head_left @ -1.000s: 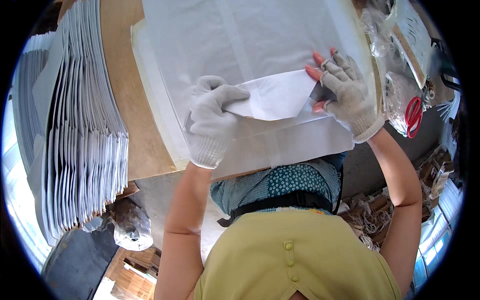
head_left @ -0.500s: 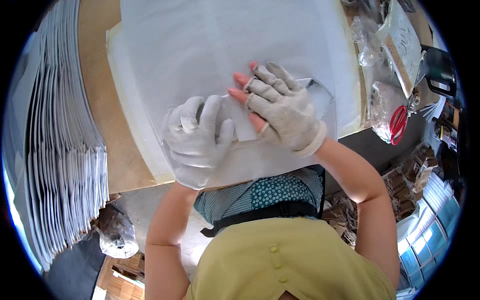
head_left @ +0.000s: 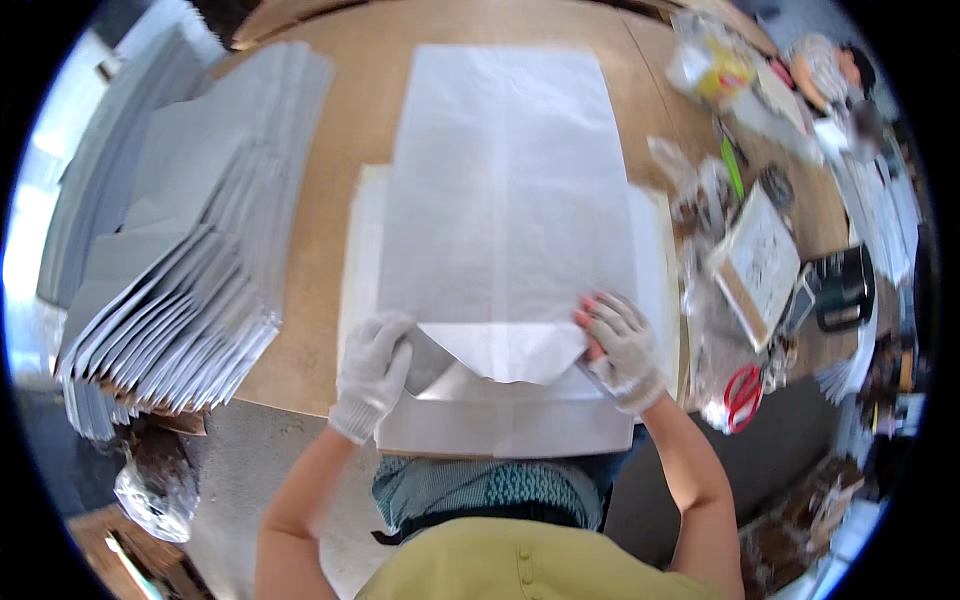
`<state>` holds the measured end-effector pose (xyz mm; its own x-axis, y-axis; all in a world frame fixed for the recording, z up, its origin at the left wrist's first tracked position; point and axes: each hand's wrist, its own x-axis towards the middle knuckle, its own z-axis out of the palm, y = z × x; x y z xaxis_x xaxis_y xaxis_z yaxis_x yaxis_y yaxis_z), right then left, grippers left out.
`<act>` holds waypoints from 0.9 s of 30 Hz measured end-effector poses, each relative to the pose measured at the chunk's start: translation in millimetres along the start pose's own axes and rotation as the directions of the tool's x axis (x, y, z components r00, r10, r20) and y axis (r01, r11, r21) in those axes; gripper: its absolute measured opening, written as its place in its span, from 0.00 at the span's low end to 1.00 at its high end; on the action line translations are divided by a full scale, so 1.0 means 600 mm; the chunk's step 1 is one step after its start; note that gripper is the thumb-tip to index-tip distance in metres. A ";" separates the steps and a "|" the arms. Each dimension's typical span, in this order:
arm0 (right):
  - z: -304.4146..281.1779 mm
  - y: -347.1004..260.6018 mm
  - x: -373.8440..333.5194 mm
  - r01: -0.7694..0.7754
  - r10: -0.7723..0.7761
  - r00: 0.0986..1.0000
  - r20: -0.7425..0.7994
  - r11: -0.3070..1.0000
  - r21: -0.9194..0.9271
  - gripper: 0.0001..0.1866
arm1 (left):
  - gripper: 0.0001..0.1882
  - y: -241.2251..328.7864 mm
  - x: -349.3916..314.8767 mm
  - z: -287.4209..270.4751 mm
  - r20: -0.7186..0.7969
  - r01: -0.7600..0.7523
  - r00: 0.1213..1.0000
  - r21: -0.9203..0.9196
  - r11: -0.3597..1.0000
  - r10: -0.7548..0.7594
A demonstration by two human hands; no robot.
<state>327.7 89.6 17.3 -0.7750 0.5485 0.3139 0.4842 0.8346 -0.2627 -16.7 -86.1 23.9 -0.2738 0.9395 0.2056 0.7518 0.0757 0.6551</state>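
A long white paper bag [head_left: 505,190] lies flat before me, a lengthwise seam showing down its middle. Its near end is partly spread, with a pointed white flap [head_left: 508,350] folded across and grey inner folds at the sides. My left hand [head_left: 370,375], in a white glove, closes on the left corner of that end. At the right corner, my right hand [head_left: 625,355], in a glove with bare fingertips, has its fingers curled on the paper. Under the bag, pale sheets [head_left: 655,240] stick out on both sides.
Stacked white paper bags [head_left: 185,290] fan out on the brown table [head_left: 300,290] at left. At right are red-handled scissors [head_left: 742,398], a white pad [head_left: 755,265], a dark mug-like container [head_left: 842,290], clear plastic and a green-handled tool [head_left: 732,165]. Another person [head_left: 825,72] is at far right.
My hands have moved apart to the two sides of the bag's near end. The right hand no longer lies flat over its middle. The pointed flap is uncovered, and the view takes in more table.
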 end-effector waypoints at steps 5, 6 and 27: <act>-0.082 -0.020 -0.040 -0.403 0.397 0.872 0.286 0.914 -0.040 0.30 | 0.19 0.009 -0.117 -0.013 0.163 0.444 0.836 -0.761 0.473 -0.524; -0.085 -0.044 -0.044 -0.307 0.311 0.915 0.259 0.950 -0.055 0.33 | 0.18 -0.018 -0.135 0.012 0.190 0.422 0.842 -0.814 0.398 -0.505; -0.067 0.143 0.025 -0.456 0.696 0.706 -0.132 0.589 0.667 0.22 | 0.30 0.043 0.094 -0.733 -0.797 0.281 0.511 -0.201 0.938 -0.324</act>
<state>373.8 171.3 36.4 -0.1569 0.9748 0.1589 0.3679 0.2069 -0.9065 -276.5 -178.1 372.4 -0.8610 0.1892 0.4722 0.5079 0.2682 0.8186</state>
